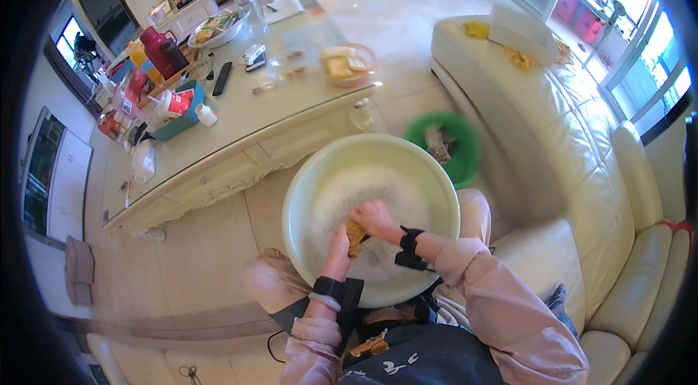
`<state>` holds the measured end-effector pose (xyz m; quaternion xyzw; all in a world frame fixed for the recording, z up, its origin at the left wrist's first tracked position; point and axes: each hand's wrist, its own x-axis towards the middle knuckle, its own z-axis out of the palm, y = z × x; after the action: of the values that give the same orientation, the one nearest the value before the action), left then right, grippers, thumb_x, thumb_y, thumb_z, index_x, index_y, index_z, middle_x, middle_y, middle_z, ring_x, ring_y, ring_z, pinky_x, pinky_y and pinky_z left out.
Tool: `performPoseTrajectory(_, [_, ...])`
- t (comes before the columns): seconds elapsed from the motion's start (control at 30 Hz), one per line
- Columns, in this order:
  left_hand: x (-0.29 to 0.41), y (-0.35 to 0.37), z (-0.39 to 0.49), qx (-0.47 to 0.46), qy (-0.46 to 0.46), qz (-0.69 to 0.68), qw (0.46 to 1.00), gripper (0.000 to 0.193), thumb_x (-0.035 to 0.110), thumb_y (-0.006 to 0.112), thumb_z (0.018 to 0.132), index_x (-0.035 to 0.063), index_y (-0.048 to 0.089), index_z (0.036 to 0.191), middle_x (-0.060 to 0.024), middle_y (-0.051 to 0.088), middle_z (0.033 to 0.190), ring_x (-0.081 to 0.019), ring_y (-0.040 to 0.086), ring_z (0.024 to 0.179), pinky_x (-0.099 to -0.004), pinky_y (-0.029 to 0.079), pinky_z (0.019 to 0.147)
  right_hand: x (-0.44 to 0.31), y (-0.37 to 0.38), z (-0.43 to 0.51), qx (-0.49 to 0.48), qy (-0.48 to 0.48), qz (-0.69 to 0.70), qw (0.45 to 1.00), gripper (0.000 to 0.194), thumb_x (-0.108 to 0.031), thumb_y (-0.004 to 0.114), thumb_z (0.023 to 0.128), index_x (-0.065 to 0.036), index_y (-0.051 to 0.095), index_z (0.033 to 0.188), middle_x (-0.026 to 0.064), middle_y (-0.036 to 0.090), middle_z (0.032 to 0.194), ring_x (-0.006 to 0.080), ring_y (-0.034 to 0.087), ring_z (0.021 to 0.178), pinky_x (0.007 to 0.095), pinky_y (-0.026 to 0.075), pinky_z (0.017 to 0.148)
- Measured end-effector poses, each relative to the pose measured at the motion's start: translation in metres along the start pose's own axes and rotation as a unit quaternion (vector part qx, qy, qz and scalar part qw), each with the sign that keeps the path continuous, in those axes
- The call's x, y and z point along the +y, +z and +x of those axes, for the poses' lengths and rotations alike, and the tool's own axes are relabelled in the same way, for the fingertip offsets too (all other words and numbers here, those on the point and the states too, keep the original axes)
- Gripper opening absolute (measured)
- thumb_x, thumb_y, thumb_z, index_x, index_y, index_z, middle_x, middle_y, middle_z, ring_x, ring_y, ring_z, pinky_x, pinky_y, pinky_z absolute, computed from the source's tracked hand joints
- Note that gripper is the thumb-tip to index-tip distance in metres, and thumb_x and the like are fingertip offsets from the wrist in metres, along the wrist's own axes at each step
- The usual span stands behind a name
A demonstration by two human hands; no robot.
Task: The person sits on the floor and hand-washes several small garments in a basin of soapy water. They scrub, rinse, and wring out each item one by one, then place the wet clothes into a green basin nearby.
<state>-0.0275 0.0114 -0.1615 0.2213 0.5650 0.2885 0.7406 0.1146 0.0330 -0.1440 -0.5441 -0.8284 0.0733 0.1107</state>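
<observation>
A large pale green plastic basin [297,188] rests between my knees, with white suds and water inside. Over the suds, my left hand [340,246] and my right hand [375,217] both grip a bunched yellow patterned cloth [355,238]. The left hand is on the near-left side of the cloth, and the right hand closes over its upper end. Each wrist wears a black strap with a dark device. Beyond the basin's far right edge is a green tub [470,153] holding a wadded patterned cloth [436,144].
To the left stands a glass-topped table [245,107] bearing a remote control [222,78], a red thermos [158,52], a teal box [188,120] and a pink dish [371,64]. A cream leather sofa [523,96] runs along the right, with yellow cloths and a white box on it.
</observation>
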Motion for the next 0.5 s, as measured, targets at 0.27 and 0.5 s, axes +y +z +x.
performPoseTrajectory(0.27, [-0.006,-0.014,-0.002,0.17,0.275,0.503,0.802,0.049,0.032,0.063,0.077,0.0051,0.05,0.117,-0.0218,0.051,0.106,-0.0384,0.044,0.106,-0.0439,0.039,0.087,0.051,0.01,-0.01,-0.058,0.17,0.038,0.983,0.044,-0.036,0.061,0.078,-0.006,0.051,0.109,0.0216,0.05,0.106,0.0422,0.053,0.092,0.0487,0.045,0.076])
performPoseTrajectory(0.5, [-0.01,-0.007,-0.002,0.07,0.192,0.535,0.82,0.046,0.027,0.065,0.074,0.0048,0.052,0.112,-0.0262,0.051,0.109,-0.0393,0.052,0.098,-0.0431,0.045,0.08,0.038,0.03,-0.008,-0.151,0.16,0.012,0.975,0.03,-0.017,0.064,0.07,-0.008,0.061,0.099,0.0206,0.054,0.107,0.04,0.055,0.097,0.0488,0.047,0.076])
